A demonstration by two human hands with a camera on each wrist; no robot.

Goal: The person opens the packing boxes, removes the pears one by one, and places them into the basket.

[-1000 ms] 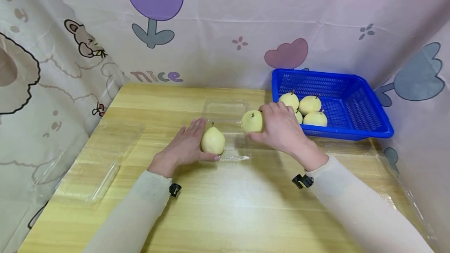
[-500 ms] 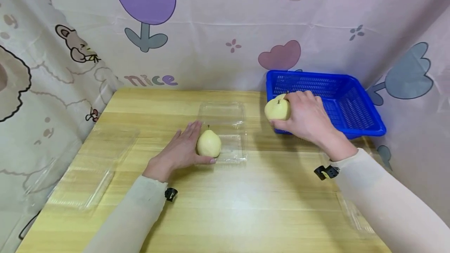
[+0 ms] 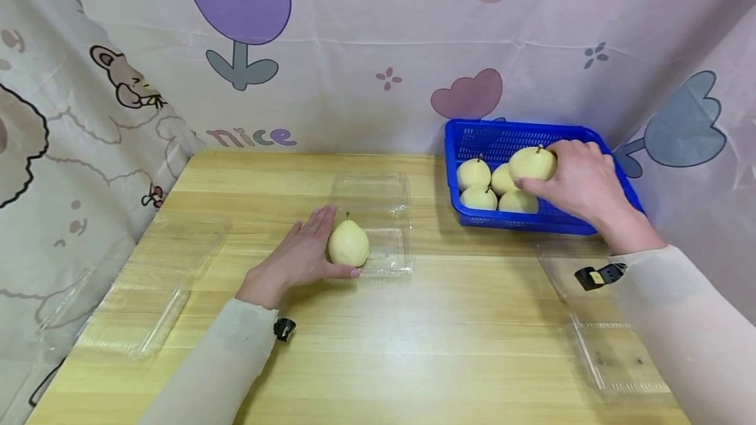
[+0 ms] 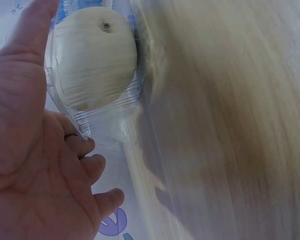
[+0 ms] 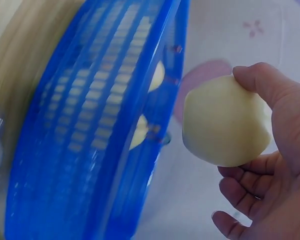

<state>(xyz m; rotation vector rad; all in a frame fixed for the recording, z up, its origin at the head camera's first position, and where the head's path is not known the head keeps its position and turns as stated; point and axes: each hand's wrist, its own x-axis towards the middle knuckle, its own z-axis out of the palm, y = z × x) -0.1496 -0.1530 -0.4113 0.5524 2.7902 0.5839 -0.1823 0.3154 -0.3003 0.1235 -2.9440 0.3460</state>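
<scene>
My left hand (image 3: 298, 258) rests against the left side of a clear plastic clamshell box (image 3: 391, 241), its thumb along the front edge. A pale yellow pear (image 3: 348, 244) stands in the box's left part, stem up, close to that hand. The left wrist view shows the pear through the ribbed plastic wall. With thumb and fingers, my right hand (image 3: 587, 179) grips another pear (image 3: 533, 164), tilted, over the blue basket (image 3: 531, 223). The right wrist view shows this pear (image 5: 225, 122) beside the basket wall. Several pears (image 3: 474, 174) lie in the basket's left part.
Another clear box (image 3: 138, 310) lies spread on the left of the wooden table (image 3: 407, 353). One more clear box (image 3: 617, 349) is at the right, partly under the right forearm. A patterned curtain (image 3: 354, 31) hangs close behind the basket.
My right hand has carried its pear rightward from above the box to over the basket. My left hand and the standing pear have kept their place at the box; the view has shifted slightly.
</scene>
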